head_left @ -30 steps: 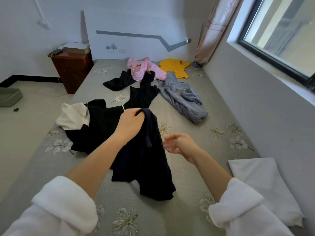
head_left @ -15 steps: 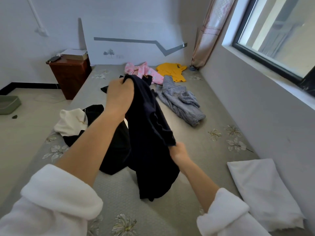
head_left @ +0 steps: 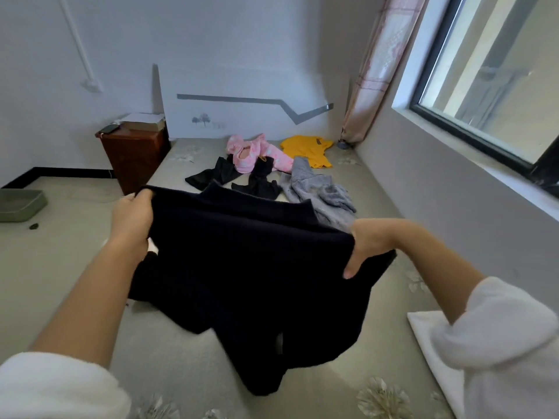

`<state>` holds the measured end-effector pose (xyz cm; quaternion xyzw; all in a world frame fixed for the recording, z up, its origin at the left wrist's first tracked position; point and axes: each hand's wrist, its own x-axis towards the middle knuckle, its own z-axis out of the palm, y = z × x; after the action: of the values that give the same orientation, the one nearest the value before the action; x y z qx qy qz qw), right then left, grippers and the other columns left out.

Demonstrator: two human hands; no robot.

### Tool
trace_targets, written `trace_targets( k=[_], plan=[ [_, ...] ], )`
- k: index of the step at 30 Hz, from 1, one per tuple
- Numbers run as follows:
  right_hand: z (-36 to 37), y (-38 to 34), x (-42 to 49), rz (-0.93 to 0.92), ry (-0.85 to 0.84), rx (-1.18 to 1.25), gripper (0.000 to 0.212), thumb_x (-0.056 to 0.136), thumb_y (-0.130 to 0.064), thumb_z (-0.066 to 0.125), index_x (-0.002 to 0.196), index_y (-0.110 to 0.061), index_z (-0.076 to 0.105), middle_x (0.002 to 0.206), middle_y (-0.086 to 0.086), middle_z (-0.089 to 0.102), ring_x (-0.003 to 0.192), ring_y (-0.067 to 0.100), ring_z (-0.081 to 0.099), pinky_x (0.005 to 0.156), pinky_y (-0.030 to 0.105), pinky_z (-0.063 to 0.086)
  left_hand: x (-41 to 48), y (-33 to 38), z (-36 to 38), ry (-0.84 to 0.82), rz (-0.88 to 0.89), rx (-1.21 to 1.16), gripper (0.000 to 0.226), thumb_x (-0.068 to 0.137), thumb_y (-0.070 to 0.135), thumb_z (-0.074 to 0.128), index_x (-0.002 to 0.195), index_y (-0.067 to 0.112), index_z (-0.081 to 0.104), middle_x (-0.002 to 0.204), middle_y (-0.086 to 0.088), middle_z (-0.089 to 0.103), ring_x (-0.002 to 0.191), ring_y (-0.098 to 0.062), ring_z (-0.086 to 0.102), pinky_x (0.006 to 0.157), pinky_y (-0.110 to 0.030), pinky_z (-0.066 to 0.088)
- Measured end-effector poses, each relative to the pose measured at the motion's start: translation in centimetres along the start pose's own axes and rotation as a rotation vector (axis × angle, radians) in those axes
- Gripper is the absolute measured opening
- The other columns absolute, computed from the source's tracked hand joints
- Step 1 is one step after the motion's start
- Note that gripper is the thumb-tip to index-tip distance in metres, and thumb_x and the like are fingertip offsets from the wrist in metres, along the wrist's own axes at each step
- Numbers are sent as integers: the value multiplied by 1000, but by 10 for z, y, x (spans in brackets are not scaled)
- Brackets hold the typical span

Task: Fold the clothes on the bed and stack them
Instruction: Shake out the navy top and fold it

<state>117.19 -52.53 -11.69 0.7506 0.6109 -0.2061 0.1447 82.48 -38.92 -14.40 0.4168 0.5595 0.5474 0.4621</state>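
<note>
Both hands, left hand (head_left: 131, 219) and right hand (head_left: 364, 243), pinch the dark shirt (head_left: 251, 267) above the bed (head_left: 378, 182) middle; pull it flat, then lay it down toward 12 o'clock.

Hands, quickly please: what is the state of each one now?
Left hand: closed on the dark navy garment, gripping its left edge.
Right hand: closed on the same garment's right edge.
</note>
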Motion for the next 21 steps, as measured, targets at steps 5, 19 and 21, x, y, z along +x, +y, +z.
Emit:
trace_targets(
  k=[5,19,21],
  plan=[
    [-23,18,14,194,490,14,26,74,-21,70,63,-9,49,71,10,57,58,22,51,50,26,35,9,-1,2,-53,108,125,18,83,29,54,70,21,64,70,0,61,63,-15,56,54,-29,43],
    [-32,64,81,423,521,1594,36,95,-22,42,125,-6,52,111,19,62,78,35,65,51,42,56,35,14,87,-294,-151,266,29,104,29,26,121,19,47,82,-13,64,64,-24,63,44,-27,53],
    [-45,74,78,361,677,1667,31,94,-24,41,120,-15,55,112,9,60,94,31,59,68,47,56,34,29,104,-348,-92,35,30,103,34,29,127,27,48,104,-6,65,86,-22,67,56,-31,57]
  ],
)
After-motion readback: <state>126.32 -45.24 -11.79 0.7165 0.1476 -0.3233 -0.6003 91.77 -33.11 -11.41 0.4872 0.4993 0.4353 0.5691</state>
